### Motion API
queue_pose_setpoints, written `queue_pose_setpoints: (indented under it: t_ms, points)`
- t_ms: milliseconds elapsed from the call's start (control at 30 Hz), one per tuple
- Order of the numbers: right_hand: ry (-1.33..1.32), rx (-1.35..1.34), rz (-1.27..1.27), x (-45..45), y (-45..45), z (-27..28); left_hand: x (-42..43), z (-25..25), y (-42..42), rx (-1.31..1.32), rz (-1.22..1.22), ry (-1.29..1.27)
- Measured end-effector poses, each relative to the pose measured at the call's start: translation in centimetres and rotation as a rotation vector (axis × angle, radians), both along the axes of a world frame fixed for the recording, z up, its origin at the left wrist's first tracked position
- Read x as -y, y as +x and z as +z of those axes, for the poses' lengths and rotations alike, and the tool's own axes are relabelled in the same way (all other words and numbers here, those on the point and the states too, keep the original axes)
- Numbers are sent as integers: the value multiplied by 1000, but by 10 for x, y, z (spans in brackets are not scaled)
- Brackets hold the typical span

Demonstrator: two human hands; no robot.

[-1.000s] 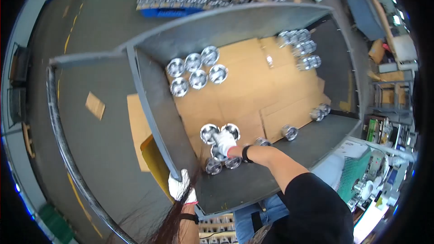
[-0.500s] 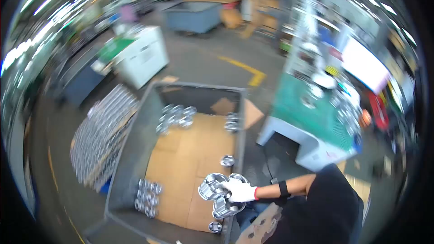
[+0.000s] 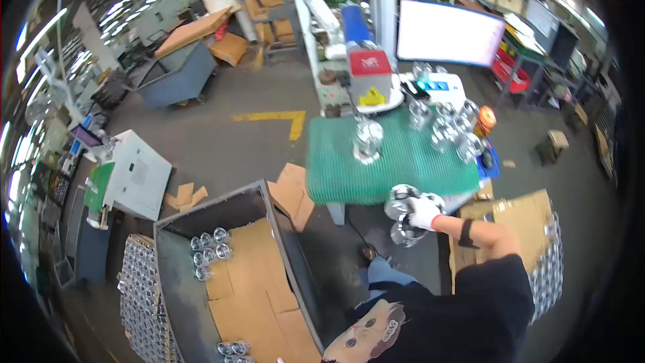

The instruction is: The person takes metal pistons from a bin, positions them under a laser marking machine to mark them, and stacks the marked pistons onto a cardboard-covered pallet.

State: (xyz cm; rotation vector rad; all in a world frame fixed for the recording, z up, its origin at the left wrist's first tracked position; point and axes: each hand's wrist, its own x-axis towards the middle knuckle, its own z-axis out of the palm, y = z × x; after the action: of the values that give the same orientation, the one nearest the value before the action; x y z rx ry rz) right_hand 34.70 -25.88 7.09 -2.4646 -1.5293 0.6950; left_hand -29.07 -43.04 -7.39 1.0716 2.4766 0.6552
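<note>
My right hand (image 3: 424, 215), in a white glove with a red cuff, is closed round a cluster of shiny metal pistons (image 3: 402, 232). They hang in front of the near edge of the green-matted table (image 3: 336, 181). On that mat, one piston stack (image 3: 368, 140) stands at the left and several more pistons (image 3: 445, 133) stand at the right. A small pale tip, seemingly my left hand (image 3: 279, 360), barely shows at the bottom edge; its fingers are hidden. Below left, a grey bin (image 3: 295, 289) lined with cardboard holds pistons (image 3: 209, 253) in its far corner.
A red-topped device (image 3: 370, 70) and a bright screen (image 3: 449, 32) stand behind the mat. Cardboard flaps (image 3: 293, 195) stick out beside the bin. Stacked piston layers (image 3: 142, 296) stand left of it, with a white cabinet (image 3: 138, 175) beyond. At right lies a cardboard box (image 3: 521, 228).
My view has swung right, toward the green table. My right hand has carried the pistons from over the bin's right side to the table's front edge.
</note>
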Motion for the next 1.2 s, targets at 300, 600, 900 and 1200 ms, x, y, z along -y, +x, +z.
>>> queue_pose_setpoints:
  t_ms: [300, 600, 900, 1200]
  points:
    - [139, 87, -189, -130, 180, -48, -280, 134, 264, 417, -844, -173]
    - [271, 157, -154, -138, 220, -113, -297, 126, 351, 713, -659, -215]
    - [406, -724, 54, -170, 70, -56, -369, 177, 371, 1853, -542, 9]
    - [222, -1529, -160, -234, -114, 75, -378, 225, 386, 2249, -179, 98]
